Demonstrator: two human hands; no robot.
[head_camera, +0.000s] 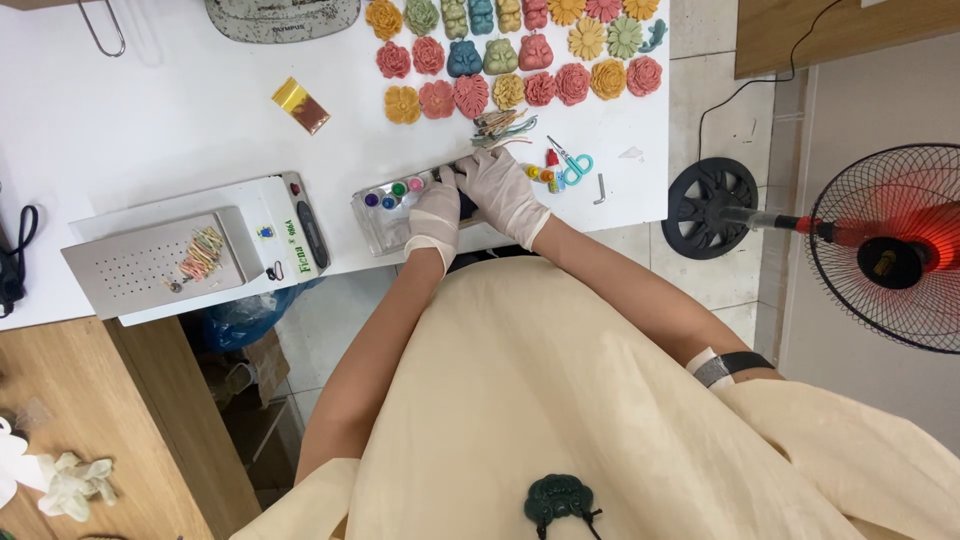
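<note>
Hands meet over something dark, apparently beside paint tray.

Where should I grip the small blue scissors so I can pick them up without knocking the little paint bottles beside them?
Take the scissors by the blue loop handles, coming from the right, the table's edge side. The handles lie toward that side while the blades point up-left toward the flower pieces. The little bottles sit just left of the handles, so a right-side approach looks likeliest to stay clear of them.
</note>
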